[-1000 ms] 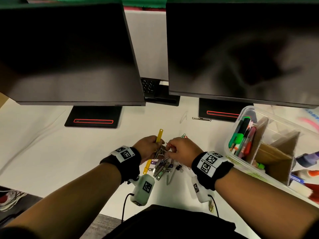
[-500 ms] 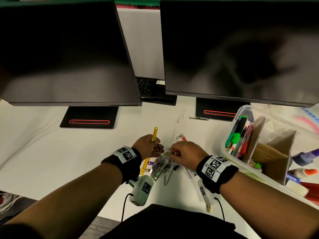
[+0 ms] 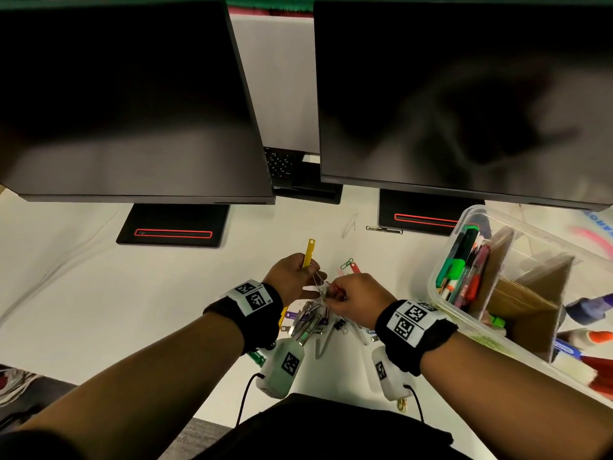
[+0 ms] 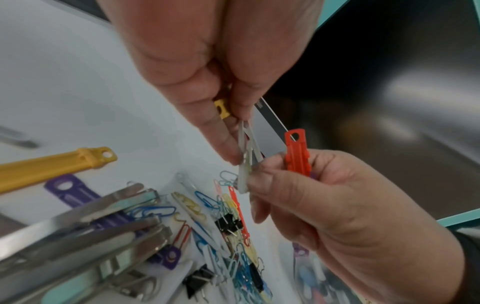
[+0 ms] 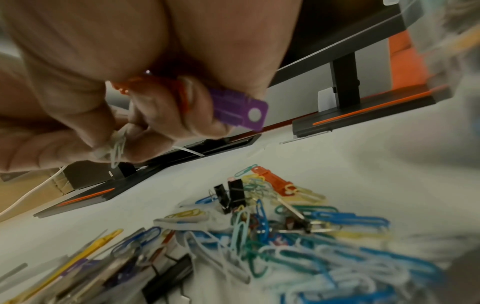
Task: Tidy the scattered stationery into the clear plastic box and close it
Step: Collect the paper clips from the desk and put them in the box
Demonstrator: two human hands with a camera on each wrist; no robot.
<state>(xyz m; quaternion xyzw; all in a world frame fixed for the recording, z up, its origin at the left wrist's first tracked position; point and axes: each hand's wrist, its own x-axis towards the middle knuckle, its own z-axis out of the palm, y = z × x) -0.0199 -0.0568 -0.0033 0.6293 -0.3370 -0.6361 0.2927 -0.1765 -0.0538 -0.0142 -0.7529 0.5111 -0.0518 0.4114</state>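
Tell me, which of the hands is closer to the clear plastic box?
The right. The right hand is just beside the clear plastic box, holding small clips above the pile. The left hand is further away, on the other side of the right hand.

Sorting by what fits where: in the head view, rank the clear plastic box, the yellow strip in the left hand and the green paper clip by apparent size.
1. clear plastic box
2. yellow strip
3. green paper clip

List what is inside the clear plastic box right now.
The clear plastic box holds upright markers and pens in its left section beside cardboard dividers. The box floor and the dividers' far sides are hidden.
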